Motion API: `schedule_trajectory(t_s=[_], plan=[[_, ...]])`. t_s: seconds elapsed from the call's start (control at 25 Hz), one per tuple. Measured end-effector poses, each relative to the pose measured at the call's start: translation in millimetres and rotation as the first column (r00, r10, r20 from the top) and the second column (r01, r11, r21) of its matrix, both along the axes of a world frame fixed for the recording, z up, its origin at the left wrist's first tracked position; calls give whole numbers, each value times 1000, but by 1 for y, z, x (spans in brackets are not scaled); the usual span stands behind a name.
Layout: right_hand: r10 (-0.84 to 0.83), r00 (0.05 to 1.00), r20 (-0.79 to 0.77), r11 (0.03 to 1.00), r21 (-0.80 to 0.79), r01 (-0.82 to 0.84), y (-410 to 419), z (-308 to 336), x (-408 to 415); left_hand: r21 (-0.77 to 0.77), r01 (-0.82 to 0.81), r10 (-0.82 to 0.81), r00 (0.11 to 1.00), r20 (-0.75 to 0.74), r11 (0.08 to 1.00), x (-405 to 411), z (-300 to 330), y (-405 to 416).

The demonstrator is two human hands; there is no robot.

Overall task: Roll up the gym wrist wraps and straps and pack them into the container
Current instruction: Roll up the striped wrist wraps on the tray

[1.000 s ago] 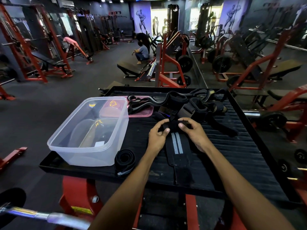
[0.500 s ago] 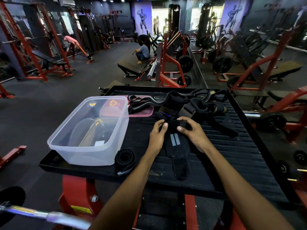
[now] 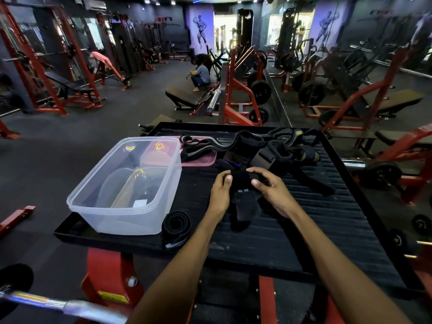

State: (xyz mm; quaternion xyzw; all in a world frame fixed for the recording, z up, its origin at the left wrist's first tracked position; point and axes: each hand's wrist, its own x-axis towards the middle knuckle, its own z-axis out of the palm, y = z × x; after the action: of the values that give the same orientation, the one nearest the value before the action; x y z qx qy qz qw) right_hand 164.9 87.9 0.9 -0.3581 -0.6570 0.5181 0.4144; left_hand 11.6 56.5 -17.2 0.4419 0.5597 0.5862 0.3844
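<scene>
Both my hands, left hand [image 3: 219,190] and right hand [image 3: 272,192], pinch the rolled end of the wrist wrap [image 3: 243,197] beside the container [image 3: 126,190].

Dim gym, bright doorway [image 3: 230,31] glare far back; ceiling spots, wide-angle bending at edges, barbell [image 3: 58,305] blurred

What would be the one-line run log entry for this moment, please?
step: rolling wrist wrap | left hand, right hand: both grip the roll | container: nothing packed yet | rolled strap: beside container
</scene>
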Motion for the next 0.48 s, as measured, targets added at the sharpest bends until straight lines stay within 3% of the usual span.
schedule_trajectory(t_s=[0.08, 0.2, 0.32, 0.48], plan=[[34, 995, 97, 996, 73, -41, 1, 2, 3, 19, -50, 49, 998, 33, 999, -1, -2, 3], [31, 930, 367, 965, 230, -123, -2, 5, 4, 25, -113, 111, 991, 71, 993, -5, -5, 4], [-22, 954, 299, 937, 340, -85, -3, 5, 2, 36, -96, 92, 992, 84, 995, -6, -10, 4], [-203, 973, 106, 914, 377, 150, 0, 3, 0, 148, 33, -37, 999, 25, 989, 0, -5, 0]])
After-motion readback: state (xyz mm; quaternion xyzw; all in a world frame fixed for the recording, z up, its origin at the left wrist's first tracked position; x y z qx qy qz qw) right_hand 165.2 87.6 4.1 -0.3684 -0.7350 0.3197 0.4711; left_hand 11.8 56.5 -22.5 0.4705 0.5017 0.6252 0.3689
